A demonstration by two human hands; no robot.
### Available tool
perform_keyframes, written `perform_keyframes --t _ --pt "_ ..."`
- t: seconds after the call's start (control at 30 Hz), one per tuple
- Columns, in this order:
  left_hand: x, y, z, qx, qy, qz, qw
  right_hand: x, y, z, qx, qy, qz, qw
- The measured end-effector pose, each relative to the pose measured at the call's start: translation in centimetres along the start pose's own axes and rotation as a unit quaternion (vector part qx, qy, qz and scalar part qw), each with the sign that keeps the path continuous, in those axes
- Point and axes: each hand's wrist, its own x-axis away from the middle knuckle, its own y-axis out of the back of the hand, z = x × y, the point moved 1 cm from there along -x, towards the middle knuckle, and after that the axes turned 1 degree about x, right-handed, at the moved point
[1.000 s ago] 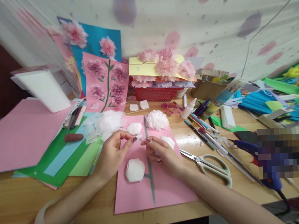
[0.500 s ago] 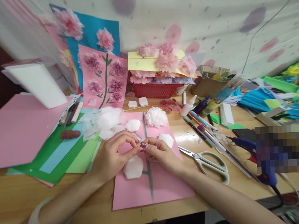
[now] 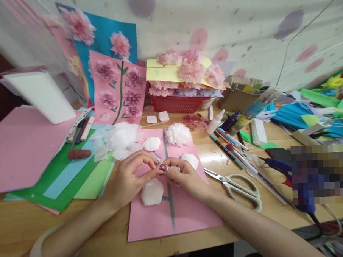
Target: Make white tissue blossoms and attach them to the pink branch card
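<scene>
My left hand (image 3: 133, 175) and my right hand (image 3: 183, 175) meet over a pink sheet of card (image 3: 198, 214), fingertips pinched together. Between them is a small piece of white tissue paper (image 3: 161, 163), mostly hidden by the fingers. A dark green stem (image 3: 171, 208) is painted down the card. On the card lie a fluffy white paper flower (image 3: 179, 134) and flat white tissue pads: one pad (image 3: 152, 192) below my left fingers, another pad (image 3: 151, 144) above, and a third pad (image 3: 190, 160) beyond my right hand.
Scissors (image 3: 233, 184) lie right of the card, with pens and brushes (image 3: 246, 159) and a blue glue gun (image 3: 278, 166) farther right. Loose white tissue (image 3: 122, 138) is heaped at the left over coloured paper (image 3: 63, 194). A red basket (image 3: 177, 104) and finished flower pictures (image 3: 118, 89) stand behind.
The fingers have shifted slightly at the pinch, and a little more white tissue shows between them. The view has moved a touch; everything else lies as before.
</scene>
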Motion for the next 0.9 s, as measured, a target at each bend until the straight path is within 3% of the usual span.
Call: perform_keyframes --t 0.4,0.63,0.9 --pt "0.02 -0.31 0.32 0.034 0.045 0.004 0.998 -0.15 0.29 -0.54 0.036 0.027 -0.014 0.999" --pt "0.36 -0.18 0.09 0.097 0.160 -0.027 0.982 -0.31 0.40 -0.49 0.021 0.017 -0.060 0.998" --pt "0.62 -0.33 -0.09 0.046 0.155 -0.012 0.987 -0.22 0.50 -0.46 0.046 0.020 -0.089 0.995"
